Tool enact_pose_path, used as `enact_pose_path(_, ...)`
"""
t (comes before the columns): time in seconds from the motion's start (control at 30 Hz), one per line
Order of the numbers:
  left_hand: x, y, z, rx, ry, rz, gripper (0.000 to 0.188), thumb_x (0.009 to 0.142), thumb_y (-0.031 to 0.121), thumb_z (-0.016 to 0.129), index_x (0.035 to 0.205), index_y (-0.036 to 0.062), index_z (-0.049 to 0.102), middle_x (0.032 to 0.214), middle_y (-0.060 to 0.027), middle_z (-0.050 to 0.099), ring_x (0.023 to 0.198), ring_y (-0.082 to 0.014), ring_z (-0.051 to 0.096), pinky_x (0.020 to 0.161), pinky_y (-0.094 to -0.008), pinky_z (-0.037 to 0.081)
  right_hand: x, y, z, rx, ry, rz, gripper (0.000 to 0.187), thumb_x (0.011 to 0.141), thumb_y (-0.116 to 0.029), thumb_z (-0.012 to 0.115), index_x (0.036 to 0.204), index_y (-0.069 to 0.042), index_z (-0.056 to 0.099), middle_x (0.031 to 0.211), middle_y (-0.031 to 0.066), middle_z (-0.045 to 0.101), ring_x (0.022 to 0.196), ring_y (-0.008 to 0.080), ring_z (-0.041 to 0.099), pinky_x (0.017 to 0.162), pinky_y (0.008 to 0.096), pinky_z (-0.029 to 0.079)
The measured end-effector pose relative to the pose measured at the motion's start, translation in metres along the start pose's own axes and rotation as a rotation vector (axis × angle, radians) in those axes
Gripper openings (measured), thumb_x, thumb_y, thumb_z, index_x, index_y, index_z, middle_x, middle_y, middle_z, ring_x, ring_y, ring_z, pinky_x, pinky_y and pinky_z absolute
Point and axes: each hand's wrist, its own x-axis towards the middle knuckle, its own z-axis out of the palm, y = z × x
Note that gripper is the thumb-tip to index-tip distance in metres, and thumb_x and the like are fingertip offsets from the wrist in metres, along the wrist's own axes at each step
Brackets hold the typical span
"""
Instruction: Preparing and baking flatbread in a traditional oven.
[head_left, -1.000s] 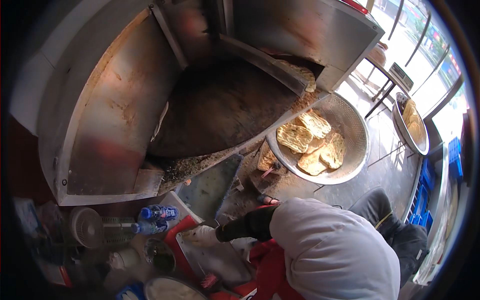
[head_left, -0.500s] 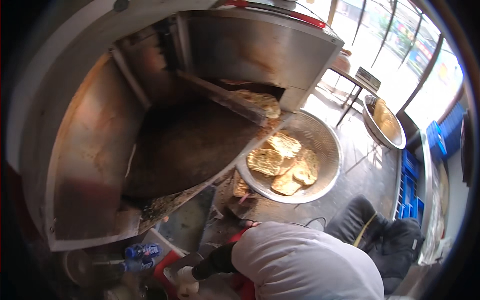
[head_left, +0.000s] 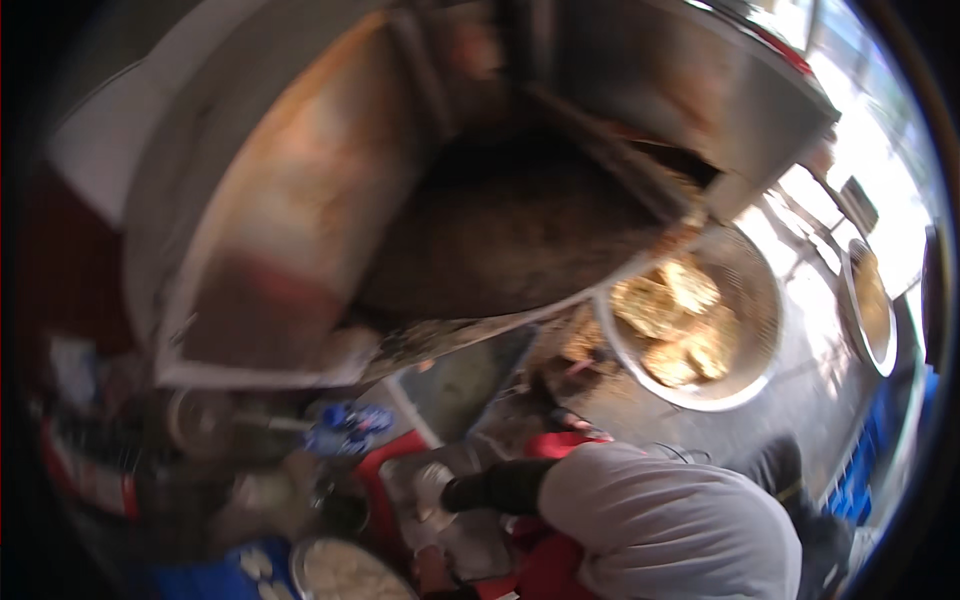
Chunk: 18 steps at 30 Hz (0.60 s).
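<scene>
My right arm, in a pale sleeve over a dark one, reaches left across the lower part of the view. Its hand (head_left: 433,495), whitish and smeared by motion, is over a grey tray (head_left: 475,548) with a red edge. My left hand (head_left: 430,562) lies just below it near the lower edge, partly cut off. Blur hides the fingers of both hands. A steel basin (head_left: 300,562) beside them holds pale rounds that look like dough (head_left: 350,572). On a blue surface (head_left: 205,577) left of it lie more pale pieces.
Above stands a dark griddle (head_left: 500,245) inside tall metal walls (head_left: 290,215). Several browned flatbreads (head_left: 645,305) lie in a perforated metal basin (head_left: 765,345). Blue-labelled bottles (head_left: 345,425) stand below the griddle. Dark clothing (head_left: 775,468) shows behind my shoulder.
My view has swung left and down, so the griddle and flatbreads appear farther right and higher. My left hand and the dough basin have come into view.
</scene>
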Motion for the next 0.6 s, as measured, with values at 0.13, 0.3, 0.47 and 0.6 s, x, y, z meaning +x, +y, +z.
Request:
enact_pose_path(0.13, 0.009, 0.025, 0.001, 1.624, 0.061, -0.496, 0.038, 0.070, 0.022, 0.068, 0.104, 0.0071, 0.061, 0.102, -0.0199, 0.059, 0.094, -0.0250, 0.059, 0.079, -0.0397, 0.047, 0.035, 0.011, 0.000, -0.119, -0.330, 0.028, 0.048, 0.072, -0.029, 0.059, 0.114, -0.004, 0.055, 0.122, 0.0130, 0.051, 0.107, 0.0237, 0.054, 0.090, 0.0379, 0.040)
enact_pose_path(0.3, 0.038, -0.024, 0.066, 0.714, 0.437, -0.197, 0.047, 0.082, 0.040, 0.059, 0.108, 0.0010, 0.058, 0.100, -0.0129, 0.061, 0.084, -0.0254, 0.062, 0.075, -0.0364, 0.050, 0.057, 0.039, 0.039, -0.647, 0.316, -0.470, 0.033, 0.079, -0.026, 0.051, 0.108, -0.013, 0.063, 0.093, 0.0110, 0.065, 0.094, 0.0272, 0.060, 0.078, 0.0362, 0.047)
enact_pose_path(0.47, 0.115, -0.035, 0.168, 0.646, 0.817, -0.221, 0.047, 0.092, 0.039, 0.044, 0.112, -0.0020, 0.054, 0.103, -0.0115, 0.061, 0.084, -0.0250, 0.062, 0.068, -0.0355, 0.053, 0.002, 0.067, -0.070, 0.393, 0.741, -0.069, 0.020, 0.077, -0.025, 0.056, 0.091, -0.012, 0.062, 0.086, 0.0070, 0.064, 0.086, 0.0272, 0.060, 0.073, 0.0392, 0.047)
enact_pose_path(0.6, 0.168, -0.083, 0.271, 0.503, 0.100, -0.169, 0.037, 0.092, 0.024, 0.049, 0.121, 0.0003, 0.047, 0.115, -0.0109, 0.054, 0.100, -0.0208, 0.057, 0.082, -0.0312, 0.049, -0.039, 0.206, -0.206, 1.308, 1.018, -0.728, 0.021, 0.076, -0.011, 0.064, 0.094, -0.002, 0.064, 0.080, 0.0075, 0.061, 0.074, 0.0184, 0.057, 0.065, 0.0273, 0.048)
